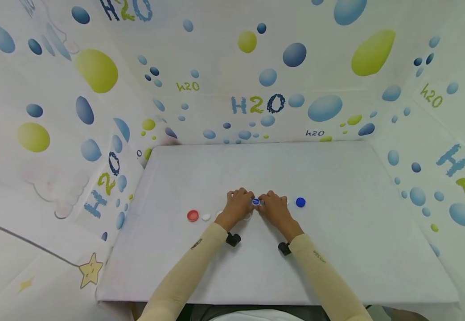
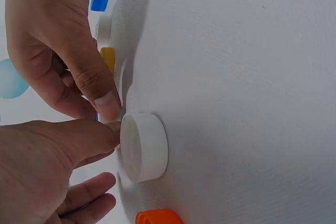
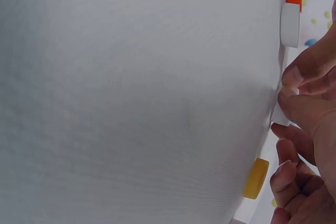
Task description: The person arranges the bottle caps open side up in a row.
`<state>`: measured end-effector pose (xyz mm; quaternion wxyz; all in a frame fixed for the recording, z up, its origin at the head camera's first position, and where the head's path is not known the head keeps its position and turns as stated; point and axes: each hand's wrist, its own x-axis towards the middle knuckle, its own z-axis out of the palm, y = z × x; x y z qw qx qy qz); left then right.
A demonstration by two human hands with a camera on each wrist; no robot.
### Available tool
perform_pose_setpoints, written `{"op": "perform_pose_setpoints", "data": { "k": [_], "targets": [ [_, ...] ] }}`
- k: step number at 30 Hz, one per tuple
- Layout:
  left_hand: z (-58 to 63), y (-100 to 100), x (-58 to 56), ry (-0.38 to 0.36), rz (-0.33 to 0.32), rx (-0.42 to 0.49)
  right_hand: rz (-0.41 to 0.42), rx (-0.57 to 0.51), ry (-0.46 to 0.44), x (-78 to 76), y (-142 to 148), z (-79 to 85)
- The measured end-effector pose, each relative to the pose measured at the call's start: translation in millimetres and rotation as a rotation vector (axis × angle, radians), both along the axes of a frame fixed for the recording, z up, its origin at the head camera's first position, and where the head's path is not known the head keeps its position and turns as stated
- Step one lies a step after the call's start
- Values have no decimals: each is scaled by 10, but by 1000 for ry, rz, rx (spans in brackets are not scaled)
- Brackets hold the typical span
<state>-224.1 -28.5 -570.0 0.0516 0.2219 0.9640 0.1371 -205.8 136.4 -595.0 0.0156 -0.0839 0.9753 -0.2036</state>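
In the head view a small round blue and white cap (image 1: 255, 202) lies between my two hands at mid table. My left hand (image 1: 238, 206) pinches it from the left with thumb and fingertips, and my right hand (image 1: 275, 209) pinches it from the right. Both thumb tips come together there in the left wrist view, where the fingers mostly hide the cap. Just on the near side of the fingertips stands a larger white cap (image 2: 153, 146). The right hand's other fingers curl loosely near a yellow cap (image 3: 256, 178).
Left of the hands lie a red-orange cap (image 1: 192, 216) and a small white cap (image 1: 206, 217). To the right are a blue cap (image 1: 300, 202) and another white cap (image 2: 103, 30), partly hidden. The white tabletop (image 1: 168, 174) meets printed cloth walls at its back and sides.
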Motion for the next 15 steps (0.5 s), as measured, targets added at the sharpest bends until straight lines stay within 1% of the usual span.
{"op": "perform_pose_setpoints", "data": {
  "k": [5,10,15],
  "targets": [
    [-15,-3,-9,-11,10,7,8,-12,11,11,6,18],
    [-11,22,-24,4,16,29,14,-50,29,11,23,76],
    [-15,40,-20,16,32,63,-8,-105,-2,7,42,117]
  ]
}}
